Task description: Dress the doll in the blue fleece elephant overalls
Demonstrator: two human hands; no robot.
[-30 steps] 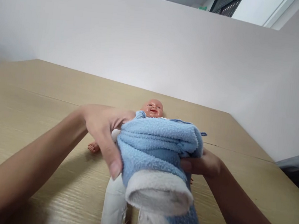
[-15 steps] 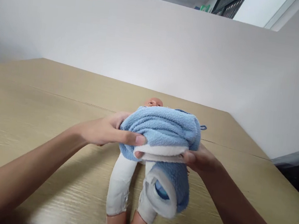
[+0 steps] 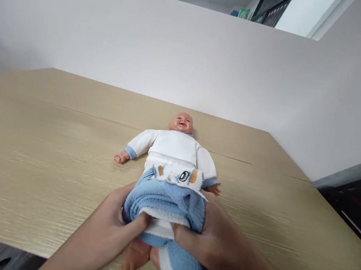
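Note:
A baby doll (image 3: 182, 122) lies on its back, head toward the wall, in a white top (image 3: 176, 145) with blue cuffs. Over its legs I hold light blue terry baby trousers (image 3: 167, 196), bunched up, with an animal-face patch at the far edge. My left hand (image 3: 123, 219) grips the bunched cloth at its left side, thumb tucked into the white-edged opening. On the other side my right hand (image 3: 209, 232) does the same. One blue leg of the garment hangs down toward me. A bare doll foot (image 3: 134, 259) shows below the cloth; most of the legs are hidden.
The wooden table (image 3: 53, 147) stretches out on both sides, with a seam across it. Behind it stands a white wall (image 3: 128, 43). A dark object (image 3: 353, 209) is beyond the table's right edge. The table's near edge shows at lower left.
Both hands have come down and nearer with the trousers, from over the doll's torso to its lower legs. The doll's face and white top are uncovered. The patch has come into sight.

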